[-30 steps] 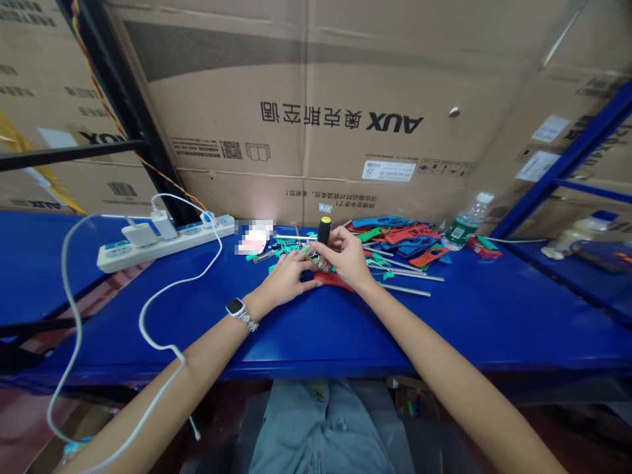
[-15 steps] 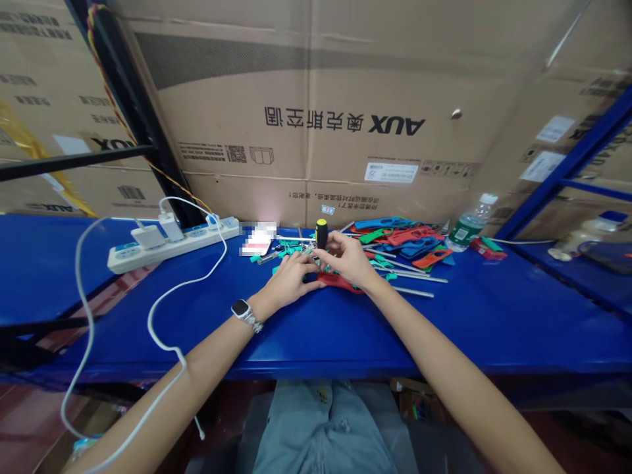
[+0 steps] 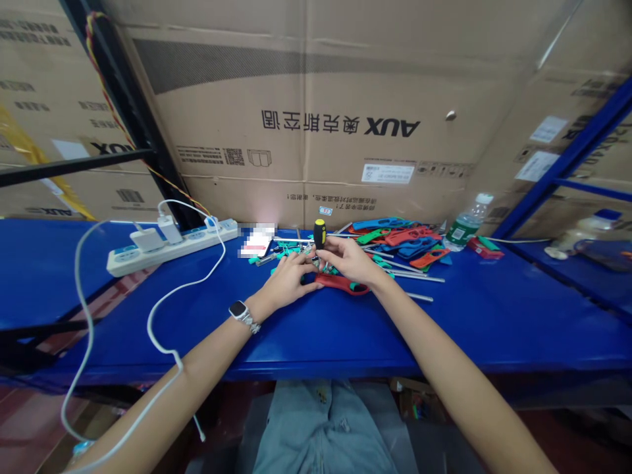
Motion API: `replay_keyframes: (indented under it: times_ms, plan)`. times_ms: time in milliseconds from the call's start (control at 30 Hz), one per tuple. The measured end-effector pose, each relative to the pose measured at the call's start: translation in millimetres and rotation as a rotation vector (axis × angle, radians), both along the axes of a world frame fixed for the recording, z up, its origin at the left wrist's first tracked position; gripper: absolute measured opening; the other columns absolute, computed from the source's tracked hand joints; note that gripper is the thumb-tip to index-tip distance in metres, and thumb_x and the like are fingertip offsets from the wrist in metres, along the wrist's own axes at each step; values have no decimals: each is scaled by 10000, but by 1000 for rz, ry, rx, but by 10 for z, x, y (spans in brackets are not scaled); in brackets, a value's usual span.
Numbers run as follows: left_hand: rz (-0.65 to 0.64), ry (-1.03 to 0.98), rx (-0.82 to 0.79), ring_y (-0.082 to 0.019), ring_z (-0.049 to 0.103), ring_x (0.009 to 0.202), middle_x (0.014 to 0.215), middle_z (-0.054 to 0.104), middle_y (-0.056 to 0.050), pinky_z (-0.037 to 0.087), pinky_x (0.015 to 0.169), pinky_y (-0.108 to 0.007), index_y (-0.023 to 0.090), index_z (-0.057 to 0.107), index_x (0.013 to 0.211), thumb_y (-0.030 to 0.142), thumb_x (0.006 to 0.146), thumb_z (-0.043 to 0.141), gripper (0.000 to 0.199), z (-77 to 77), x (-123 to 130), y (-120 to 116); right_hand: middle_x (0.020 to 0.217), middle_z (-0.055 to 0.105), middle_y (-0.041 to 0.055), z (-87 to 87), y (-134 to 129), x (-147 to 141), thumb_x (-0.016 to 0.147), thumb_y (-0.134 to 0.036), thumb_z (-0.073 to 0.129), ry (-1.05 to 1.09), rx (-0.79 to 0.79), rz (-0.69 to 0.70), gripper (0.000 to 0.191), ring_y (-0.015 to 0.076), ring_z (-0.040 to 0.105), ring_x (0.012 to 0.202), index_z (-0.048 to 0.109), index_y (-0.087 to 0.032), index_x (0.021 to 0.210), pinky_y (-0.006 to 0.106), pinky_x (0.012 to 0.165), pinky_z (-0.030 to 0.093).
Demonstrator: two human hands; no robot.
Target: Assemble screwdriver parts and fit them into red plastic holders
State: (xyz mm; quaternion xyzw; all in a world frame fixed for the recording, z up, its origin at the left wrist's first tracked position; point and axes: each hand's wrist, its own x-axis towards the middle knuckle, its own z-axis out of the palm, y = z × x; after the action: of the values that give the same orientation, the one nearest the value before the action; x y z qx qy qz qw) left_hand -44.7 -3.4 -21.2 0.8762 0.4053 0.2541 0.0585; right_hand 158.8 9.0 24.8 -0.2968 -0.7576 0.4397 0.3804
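Note:
A stubby screwdriver point(image 3: 320, 233) with a black and yellow handle stands upright over the work. My right hand point(image 3: 353, 258) is closed round the lower part of its handle. My left hand point(image 3: 289, 282) presses on the near end of a red plastic tool handle point(image 3: 343, 284), its thumb along the side and fingers over the top. Small metal parts show between the two hands, too small to name. The screwdriver's tip is hidden by fingers. Behind the hands lie metal rods point(image 3: 419, 278) and small green pieces point(image 3: 291, 247).
A pile of blue, red and orange plastic handles point(image 3: 409, 237) lies at the back right, near a water bottle point(image 3: 467, 227). A phone point(image 3: 259, 240) and a white power strip point(image 3: 172, 247) are at the left. A white cable point(image 3: 153, 322) loops over my left forearm.
The view has shifted slightly. My right hand has turned a little on the screwdriver, and more of the red handle's right end shows. The left hand stays in place.

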Motion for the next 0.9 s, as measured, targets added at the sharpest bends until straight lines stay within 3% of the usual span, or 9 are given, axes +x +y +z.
replay_keyframes:
  times_ms: [167,233,333,400,467,567,733,833,900]
  plan:
    - [28,-430,53,-238,634,975,1001,694,-80,516,933,-447,199,689,902,494,971,611,313,297,-54,16,1033,750,73,-25,27,4,951,-281,592,-10,27,-13,158,197,690,901,670,-192,1056,395,882,567]
    - [91,-564,24,-217,651,935,989,712,-76,535,871,-403,194,664,948,508,996,552,338,475,-43,66,1036,746,77,-21,27,13,957,-285,588,-23,35,-5,154,192,683,874,665,-187,1048,377,847,563]
    - [-66,-638,-108,-236,677,1114,1188,737,-98,537,953,-397,198,659,1187,510,988,564,382,716,40,150,1029,737,79,-14,21,32,967,-305,579,-29,40,24,159,173,667,790,644,-178,1037,353,789,548]
    - [-202,-627,-216,-242,672,1182,1199,751,-104,521,1020,-407,189,674,1211,484,1004,549,381,809,122,189,989,728,72,-20,20,49,966,-320,577,-35,50,12,164,169,657,761,635,-174,1013,340,759,535]
    - [-264,-672,-258,-233,698,1133,1131,775,-100,535,1008,-399,180,709,1152,466,995,578,352,828,204,209,929,715,66,-33,19,62,963,-337,570,-54,65,-9,183,171,648,740,637,-168,974,332,730,521]
    - [-225,-831,-209,-195,724,941,1003,782,-76,571,869,-347,188,737,1030,451,930,687,286,749,307,225,837,694,49,-53,7,47,942,-378,598,-109,118,-72,217,171,625,706,648,-169,912,325,693,496]
    - [-115,-980,-78,-116,599,658,775,677,0,488,622,-272,217,685,858,385,794,847,242,614,396,258,730,638,-3,-86,-8,-112,753,-487,824,-44,274,-385,372,148,529,630,572,-214,782,297,605,414]
    - [-100,-977,-63,-123,606,660,781,681,-2,490,624,-275,218,681,861,404,807,831,245,629,380,235,603,538,-33,-108,9,-176,740,-574,818,9,271,-485,492,135,471,575,477,-229,661,292,573,357]
    - [-131,-927,-69,-169,686,831,947,746,-47,545,742,-305,224,718,970,470,882,748,263,663,339,191,592,528,-35,-111,15,-165,764,-606,791,11,248,-433,498,133,470,561,488,-224,659,288,568,354]
